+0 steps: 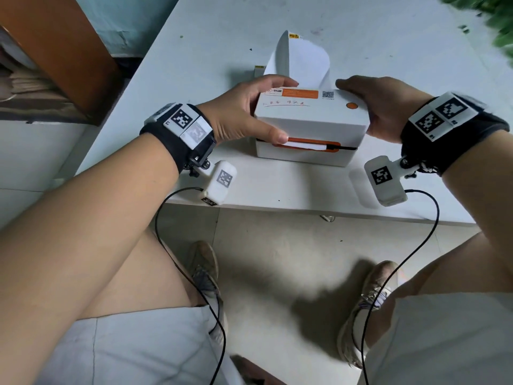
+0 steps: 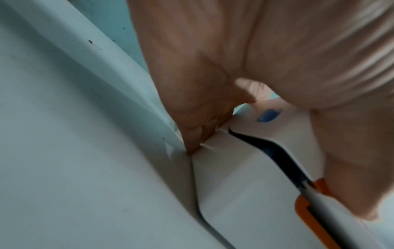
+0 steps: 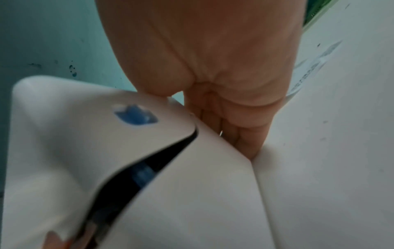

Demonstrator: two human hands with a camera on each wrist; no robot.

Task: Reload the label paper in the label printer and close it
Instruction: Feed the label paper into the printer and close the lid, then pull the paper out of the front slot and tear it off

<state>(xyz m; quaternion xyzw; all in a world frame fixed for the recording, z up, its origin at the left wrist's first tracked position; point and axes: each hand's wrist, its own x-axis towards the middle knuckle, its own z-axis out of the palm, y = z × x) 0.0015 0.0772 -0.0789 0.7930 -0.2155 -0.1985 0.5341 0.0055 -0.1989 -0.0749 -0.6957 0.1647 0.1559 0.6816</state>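
A white label printer (image 1: 308,118) with orange trim stands near the front edge of the white table (image 1: 277,190). Its lid is down, with a thin dark gap along the seam (image 3: 149,165). White label paper (image 1: 299,62) stands folded behind it and runs into its back. A strip of paper shows in the orange front slot (image 1: 305,145). My left hand (image 1: 244,112) grips the printer's left end, thumb on the front slot, fingers over the top and side (image 2: 198,128). My right hand (image 1: 385,107) clasps the right end, thumb on the lid, fingers (image 3: 245,139) down the side.
An orange-brown cabinet (image 1: 55,51) stands beyond the table's left edge. Green leaves (image 1: 494,18) lie at the far right corner. A small white box (image 1: 259,70) sits left of the paper. Cables hang from both wrist cameras below the table's front edge.
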